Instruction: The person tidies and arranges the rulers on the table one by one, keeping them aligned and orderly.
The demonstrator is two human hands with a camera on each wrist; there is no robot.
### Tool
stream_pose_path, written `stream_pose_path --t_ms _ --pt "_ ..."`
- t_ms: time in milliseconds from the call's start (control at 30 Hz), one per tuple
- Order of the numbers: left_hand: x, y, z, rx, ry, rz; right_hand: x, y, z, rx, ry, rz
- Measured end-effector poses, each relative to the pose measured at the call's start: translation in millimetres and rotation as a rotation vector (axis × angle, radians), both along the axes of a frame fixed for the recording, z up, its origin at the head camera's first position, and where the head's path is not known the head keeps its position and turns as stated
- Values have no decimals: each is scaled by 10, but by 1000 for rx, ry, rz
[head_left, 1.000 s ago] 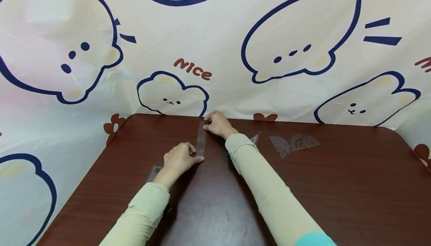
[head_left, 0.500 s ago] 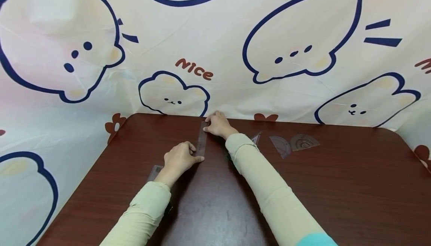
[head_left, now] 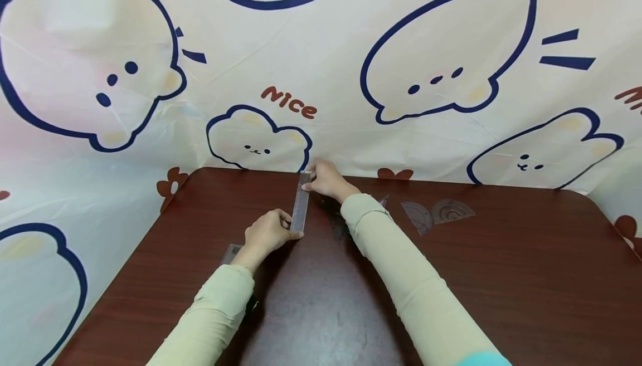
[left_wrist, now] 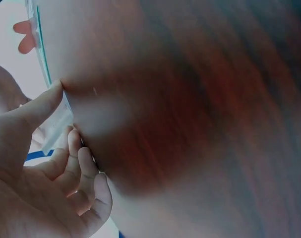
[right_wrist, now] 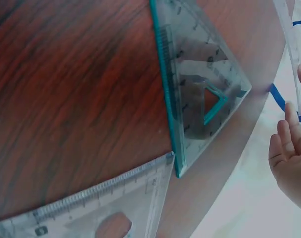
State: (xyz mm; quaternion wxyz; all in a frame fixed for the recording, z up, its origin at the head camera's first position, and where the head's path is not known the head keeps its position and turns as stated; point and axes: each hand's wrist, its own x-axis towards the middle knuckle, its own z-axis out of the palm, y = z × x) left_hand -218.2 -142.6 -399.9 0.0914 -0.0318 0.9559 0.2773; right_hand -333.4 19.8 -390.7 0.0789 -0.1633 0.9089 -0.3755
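Observation:
A clear flat ruler (head_left: pixel 301 203) points away from me near the back edge of the table, its far end raised a little. My left hand (head_left: pixel 266 233) holds its near end between thumb and fingers. At the far end my right hand (head_left: pixel 328 179) pinches it with thumb and fingertips. Seen in the left wrist view, the ruler (left_wrist: pixel 42 54) runs along the thumb of my left hand (left_wrist: pixel 33 168). In the right wrist view, my right hand (right_wrist: pixel 295 153) is partly cut off beside the ruler (right_wrist: pixel 292 54).
Two clear set squares, one with a teal edge (right_wrist: pixel 175 99) and one plain (right_wrist: pixel 90 206), lie near my right wrist. Two protractors (head_left: pixel 417 217) (head_left: pixel 452 211) are further right. Another clear piece (head_left: pixel 230 252) is partly hidden by my left wrist. A printed cloth (head_left: pixel 341 48) stands behind the table.
The ruler's far end has come up slightly and toward the back in my right hand. My right forearm has shifted a little right, uncovering more of a set square. My left hand has barely moved.

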Motion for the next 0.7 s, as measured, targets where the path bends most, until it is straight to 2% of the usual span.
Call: stream_pose_path --t_ms 233,333,500,700 --pt "24 12 13 8 11 -20 97 28 18 -214 -86 -85" --pt "38 19 27 0 40 -37 126 44 47 -222 -63 -115" --pt "71 35 36 -20 108 -56 158 55 106 -190 -3 -121" --pt "143 54 52 -43 162 -73 229 104 149 -165 11 -147"
